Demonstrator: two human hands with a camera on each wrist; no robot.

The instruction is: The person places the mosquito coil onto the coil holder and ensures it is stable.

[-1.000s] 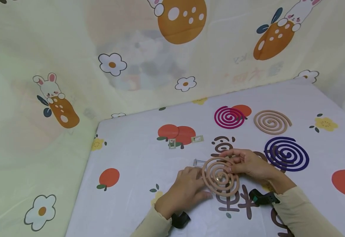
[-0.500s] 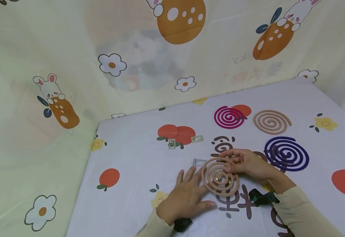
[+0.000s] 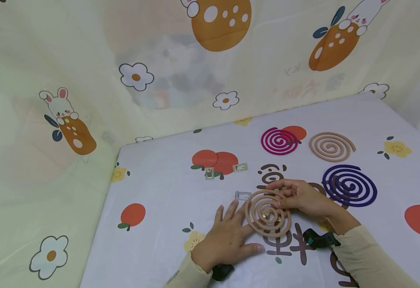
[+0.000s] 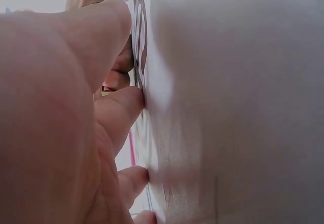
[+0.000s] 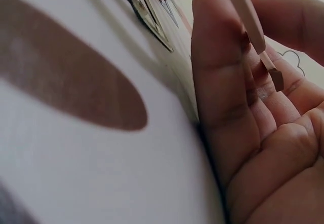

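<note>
A tan mosquito coil (image 3: 275, 235) is tilted up over the middle of the table, pinched at its right side by my right hand (image 3: 303, 203). Its end (image 5: 246, 13) sticks out between the fingers in the right wrist view. Through its rings shows a small shiny metal piece (image 3: 266, 216), mostly hidden; a flat metal plate (image 5: 152, 19) lies on the cloth in the right wrist view. My left hand (image 3: 228, 240) lies palm down with fingers spread, fingertips on the cloth (image 4: 243, 107) and the index reaching in under the coil's left edge.
Magenta (image 3: 264, 144), tan (image 3: 311, 147) and dark blue (image 3: 325, 186) mosquito coils lie flat at the back right. Two small metal plates (image 3: 210, 173) sit near the printed fruit, and a clear rectangular frame (image 3: 243, 195) is just beyond the left fingers. A patterned curtain (image 3: 181, 92) borders the back.
My left hand has spread its bent fingers flat and shifted slightly right, uncovering more of the clear frame. The right hand and its coil have hardly moved.
</note>
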